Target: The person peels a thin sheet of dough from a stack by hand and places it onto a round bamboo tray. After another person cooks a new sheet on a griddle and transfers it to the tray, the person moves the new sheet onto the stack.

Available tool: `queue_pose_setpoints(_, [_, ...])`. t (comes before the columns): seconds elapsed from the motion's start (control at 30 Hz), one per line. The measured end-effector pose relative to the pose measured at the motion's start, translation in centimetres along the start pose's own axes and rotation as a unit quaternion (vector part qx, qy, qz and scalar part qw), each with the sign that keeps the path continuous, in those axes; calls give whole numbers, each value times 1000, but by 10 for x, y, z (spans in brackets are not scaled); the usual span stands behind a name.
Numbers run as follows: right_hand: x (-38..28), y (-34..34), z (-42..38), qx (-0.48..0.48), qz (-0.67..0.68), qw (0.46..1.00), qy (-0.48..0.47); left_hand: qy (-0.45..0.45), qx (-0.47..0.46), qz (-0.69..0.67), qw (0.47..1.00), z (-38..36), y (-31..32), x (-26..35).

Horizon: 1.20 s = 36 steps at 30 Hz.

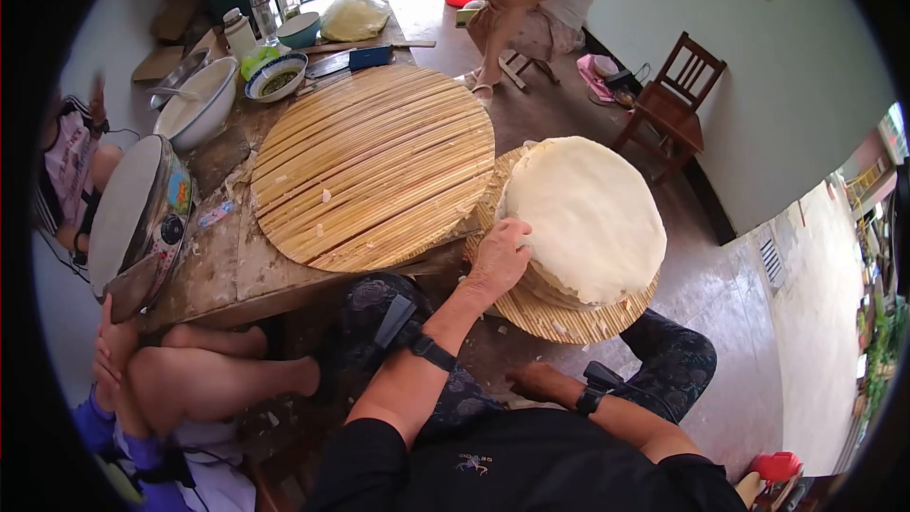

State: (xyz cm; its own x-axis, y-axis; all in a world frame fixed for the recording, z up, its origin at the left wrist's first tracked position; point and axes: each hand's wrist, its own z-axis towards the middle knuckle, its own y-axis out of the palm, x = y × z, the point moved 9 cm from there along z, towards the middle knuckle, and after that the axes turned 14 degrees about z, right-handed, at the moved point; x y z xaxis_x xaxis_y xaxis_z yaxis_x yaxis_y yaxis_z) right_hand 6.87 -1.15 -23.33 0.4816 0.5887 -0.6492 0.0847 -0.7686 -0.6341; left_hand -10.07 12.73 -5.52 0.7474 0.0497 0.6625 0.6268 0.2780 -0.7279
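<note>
A tall stack of thin round dough sheets (588, 218) lies on a smaller round slatted mat (540, 318) in front of my knees. At the stack's left edge my left hand (502, 254) has its fingers closed on the rim of the upper sheet. My right hand (545, 383) is low between my knees, below the mat's front edge. It lies in shadow and its fingers are not clear. A larger round slatted mat (374, 166) rests on the wooden table, bare except for small dough scraps.
On the table (223, 270) stand a white basin (199, 104), a patterned bowl (276, 76), a thermos (239, 33) and a plastic bag (354, 14). A round griddle (128, 213) is at the left, beside a seated person. Another person sits beyond, near a wooden chair (675, 100).
</note>
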Motion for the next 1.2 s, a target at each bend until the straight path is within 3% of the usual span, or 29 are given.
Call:
queue_pose_setpoints(0.2, [1, 1, 1, -1, 1, 1000, -15, 18, 49, -11, 999, -1, -10, 8])
queue_pose_setpoints(0.33, [-1, -1, 0, 14, 8, 999, -36, 153, 198, 52, 967, -8, -46, 39])
queue_pose_setpoints(0.47, [8, 3, -1, -6, 18, 1000, 4, 107, 294, 203, 928, -12, -82, 40])
queue_pose_setpoints(0.57, [-2, 0, 1, -16, 14, 1000, -12, -1, 228, 307, 924, -13, -92, 17])
queue_pose_setpoints(0.7, [-17, -5, 0, -22, 2, 999, -28, -44, 149, 348, 925, -21, -99, -4])
queue_pose_setpoints(0.77, [-16, -5, 0, -21, -7, 999, -39, -35, 59, 376, 924, -19, -84, -17])
queue_pose_setpoints(0.93, [-18, -12, -4, -7, -29, 998, -46, -14, 56, 411, 910, -28, -94, -11])
queue_pose_setpoints(1.07, [-11, -14, -8, 17, -16, 998, -58, 1, 32, 343, 939, -38, -122, -12])
queue_pose_setpoints(1.13, [-5, -16, -8, 49, 9, 996, -75, -181, -40, 286, 940, -41, -152, -49])
queue_pose_setpoints(1.2, [-1, -15, -10, 49, 11, 996, -71, -179, 62, 344, 920, -42, -188, -71])
